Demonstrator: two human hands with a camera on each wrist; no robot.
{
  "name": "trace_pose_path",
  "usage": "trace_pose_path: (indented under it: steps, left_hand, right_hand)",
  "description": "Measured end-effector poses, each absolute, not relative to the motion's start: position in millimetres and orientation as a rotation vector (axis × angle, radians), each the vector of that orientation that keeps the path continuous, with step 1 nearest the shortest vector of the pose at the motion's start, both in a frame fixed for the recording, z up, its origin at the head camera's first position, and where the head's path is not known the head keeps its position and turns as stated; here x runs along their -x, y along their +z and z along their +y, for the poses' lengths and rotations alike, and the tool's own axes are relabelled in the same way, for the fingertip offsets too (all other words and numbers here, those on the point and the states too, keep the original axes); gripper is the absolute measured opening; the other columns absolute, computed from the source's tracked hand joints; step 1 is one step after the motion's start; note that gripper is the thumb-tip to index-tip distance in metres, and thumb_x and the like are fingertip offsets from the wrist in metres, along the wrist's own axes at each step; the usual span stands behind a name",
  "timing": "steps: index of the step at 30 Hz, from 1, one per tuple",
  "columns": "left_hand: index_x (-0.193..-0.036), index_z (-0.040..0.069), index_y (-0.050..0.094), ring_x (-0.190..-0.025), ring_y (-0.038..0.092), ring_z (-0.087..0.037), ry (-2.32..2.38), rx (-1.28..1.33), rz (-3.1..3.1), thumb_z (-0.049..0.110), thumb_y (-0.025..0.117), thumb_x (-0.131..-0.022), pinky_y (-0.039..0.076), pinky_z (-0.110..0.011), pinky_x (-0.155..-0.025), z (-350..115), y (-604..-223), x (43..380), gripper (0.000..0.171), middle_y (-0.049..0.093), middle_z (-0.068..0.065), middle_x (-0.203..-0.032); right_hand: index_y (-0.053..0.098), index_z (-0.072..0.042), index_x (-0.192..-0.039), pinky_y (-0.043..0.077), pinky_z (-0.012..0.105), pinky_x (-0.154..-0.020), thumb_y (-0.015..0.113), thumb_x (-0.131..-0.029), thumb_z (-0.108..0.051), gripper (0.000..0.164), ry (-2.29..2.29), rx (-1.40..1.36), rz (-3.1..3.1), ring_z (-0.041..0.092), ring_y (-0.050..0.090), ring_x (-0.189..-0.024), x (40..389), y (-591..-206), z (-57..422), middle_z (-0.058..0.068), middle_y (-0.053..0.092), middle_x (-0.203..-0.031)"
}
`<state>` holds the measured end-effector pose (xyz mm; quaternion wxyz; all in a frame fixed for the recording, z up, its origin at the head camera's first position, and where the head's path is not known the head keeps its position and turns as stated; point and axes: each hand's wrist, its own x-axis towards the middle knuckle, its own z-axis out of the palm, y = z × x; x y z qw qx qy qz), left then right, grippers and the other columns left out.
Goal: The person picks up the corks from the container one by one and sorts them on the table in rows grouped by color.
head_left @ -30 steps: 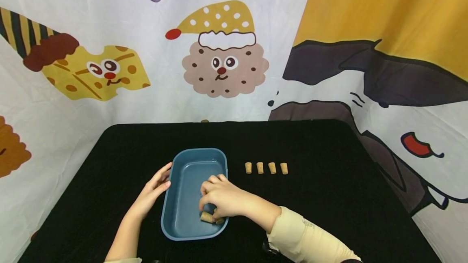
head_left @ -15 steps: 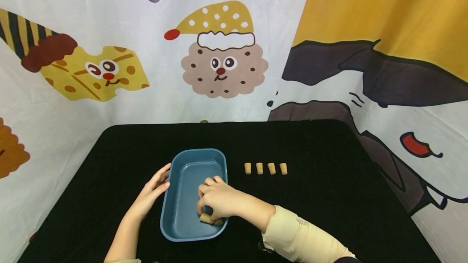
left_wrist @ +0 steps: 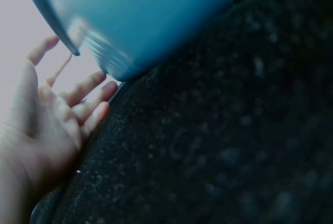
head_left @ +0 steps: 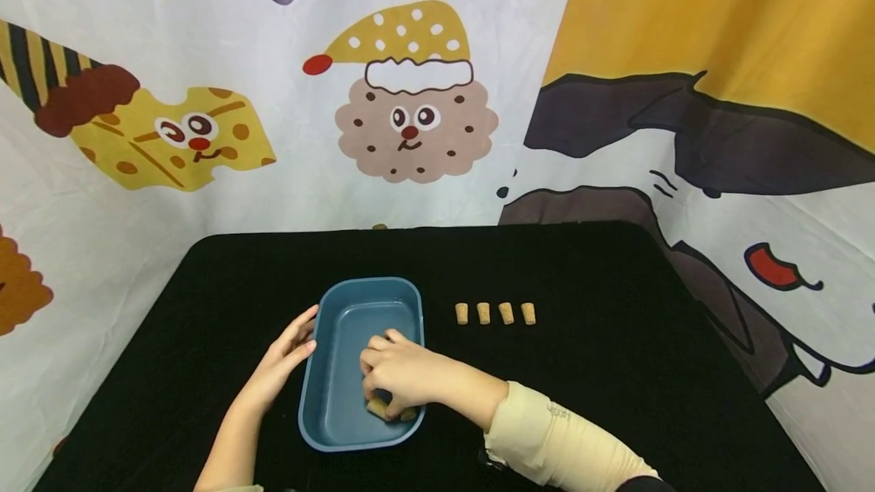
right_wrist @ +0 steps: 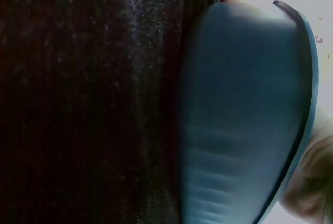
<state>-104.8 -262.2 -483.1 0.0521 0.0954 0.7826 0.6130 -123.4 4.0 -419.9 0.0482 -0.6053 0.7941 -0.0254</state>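
A blue rectangular tray [head_left: 342,378] lies on the black tabletop in the head view. At its left side, my left hand [head_left: 282,357] touches the rim with extended fingers. In the left wrist view, that hand [left_wrist: 49,125] is beside the tray's outer wall [left_wrist: 161,16]. My right hand [head_left: 403,372] reaches over the right rim, its curled thumb and forefinger pinching a cork stopper [head_left: 376,407] low in the tray. Another cork [head_left: 408,414] lies by the thumb, partly hidden. The right wrist view shows the tray wall [right_wrist: 239,94] and part of the hand [right_wrist: 312,182]; the corks are out of sight there.
To the right of the tray, several cork stoppers [head_left: 483,313] stand in a spaced row on the black cloth [head_left: 601,370]. A cartoon-printed curtain [head_left: 260,36] hangs behind and around the table.
My right hand has shifted slightly left inside the tray, and the cork at its fingertips has moved left and tilted. The left hand stays at the rim; the row of corks is unchanged.
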Motion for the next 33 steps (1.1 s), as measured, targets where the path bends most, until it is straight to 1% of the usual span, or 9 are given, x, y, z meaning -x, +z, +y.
trace_pose_path:
  steps: [4,9,13,20,25,33]
  left_hand:
    - [-0.152,0.016,0.026,-0.13,0.034,-0.044,1.874,-0.294,2.366,0.02,0.048,-0.1,0.031,-0.064,-0.099,-263.0,-482.7,104.7,0.056,0.032,-0.024,-0.148]
    - [-0.152,0.017,0.026,-0.13,0.035,-0.044,1.871,-0.289,2.364,0.021,0.048,-0.1,0.031,-0.064,-0.099,-264.1,-482.8,105.4,0.056,0.032,-0.024,-0.148]
    - [-0.152,0.017,0.025,-0.13,0.035,-0.044,1.866,-0.292,2.377,0.02,0.048,-0.1,0.032,-0.063,-0.099,-263.1,-481.6,106.4,0.057,0.033,-0.024,-0.148]
    - [-0.152,0.016,0.024,-0.131,0.034,-0.044,1.864,-0.3,2.379,0.019,0.048,-0.1,0.03,-0.065,-0.1,-261.6,-480.5,106.6,0.058,0.032,-0.025,-0.148]
    - [-0.152,0.016,0.025,-0.131,0.034,-0.044,1.86,-0.294,2.38,0.02,0.048,-0.1,0.03,-0.064,-0.1,-262.4,-481.8,105.9,0.057,0.032,-0.025,-0.148]
    - [-0.152,0.018,0.027,-0.13,0.035,-0.044,1.86,-0.278,2.38,0.021,0.048,-0.101,0.03,-0.063,-0.1,-263.2,-483.5,104.5,0.056,0.033,-0.024,-0.148]
  right_hand:
    - [0.072,-0.036,-0.1,0.03,0.023,-0.088,0.077,-0.074,-0.049,0.029,-0.118,1.864,2.44,0.005,0.04,-0.101,123.5,-420.5,5.2,-0.013,0.052,-0.104]
    - [0.072,-0.034,-0.101,0.03,0.027,-0.094,0.074,-0.076,-0.05,0.03,-0.197,1.898,2.505,0.007,0.04,-0.106,123.9,-422.5,8.3,-0.011,0.052,-0.109]
    - [0.073,-0.032,-0.1,0.03,0.03,-0.097,0.073,-0.077,-0.05,0.03,-0.288,1.909,2.557,0.008,0.039,-0.107,122.4,-420.9,11.5,-0.011,0.05,-0.108]
    - [0.074,-0.03,-0.099,0.03,0.032,-0.097,0.072,-0.078,-0.052,0.03,-0.464,1.908,2.642,0.01,0.039,-0.108,119.2,-413.2,18.4,-0.009,0.05,-0.109]
    - [0.074,-0.03,-0.097,0.03,0.034,-0.098,0.072,-0.079,-0.052,0.029,-0.534,1.88,2.716,0.012,0.039,-0.11,116.7,-407.1,25.4,-0.008,0.051,-0.109]
    - [0.074,-0.029,-0.093,0.031,0.038,-0.097,0.074,-0.078,-0.049,0.025,-0.69,1.81,2.801,0.012,0.04,-0.107,115.4,-402.7,39.3,-0.007,0.051,-0.107]
